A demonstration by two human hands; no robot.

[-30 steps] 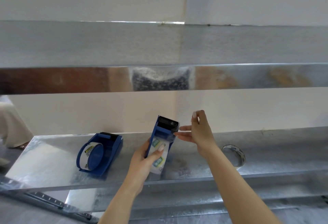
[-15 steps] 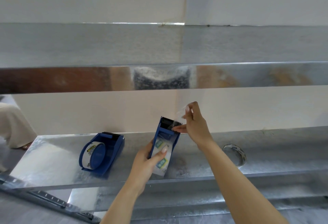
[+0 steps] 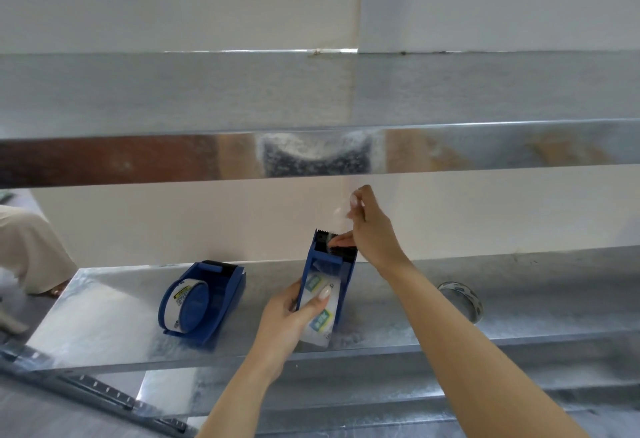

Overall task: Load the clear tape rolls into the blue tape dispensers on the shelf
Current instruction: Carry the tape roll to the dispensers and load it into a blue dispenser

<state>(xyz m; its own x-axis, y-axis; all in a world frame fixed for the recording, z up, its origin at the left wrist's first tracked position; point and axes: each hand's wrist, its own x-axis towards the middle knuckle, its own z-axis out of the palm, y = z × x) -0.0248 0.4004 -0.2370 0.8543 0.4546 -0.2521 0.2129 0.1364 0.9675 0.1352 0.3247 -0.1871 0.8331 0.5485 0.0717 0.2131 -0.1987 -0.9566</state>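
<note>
My left hand [image 3: 291,316] grips a blue tape dispenser [image 3: 341,264] tilted upright over the metal shelf [image 3: 104,319], with a clear tape roll [image 3: 318,313] with green labels seated in it. My right hand [image 3: 370,229] pinches the clear tape end [image 3: 338,215] and holds it up above the serrated cutter, one finger resting at the cutter. A second blue dispenser [image 3: 202,299] lies on the shelf to the left, with a tape roll in it. A loose clear tape roll [image 3: 460,299] lies on the shelf to the right.
An upper metal shelf [image 3: 311,108] runs across just above my hands. A white wall stands behind. A person's pale clothing [image 3: 27,247] shows at the far left. A slotted rail [image 3: 104,399] runs below the shelf's front left.
My right hand has risen from the cutter, drawing the tape end upward. The dispenser in my left hand has stayed nearly in place.
</note>
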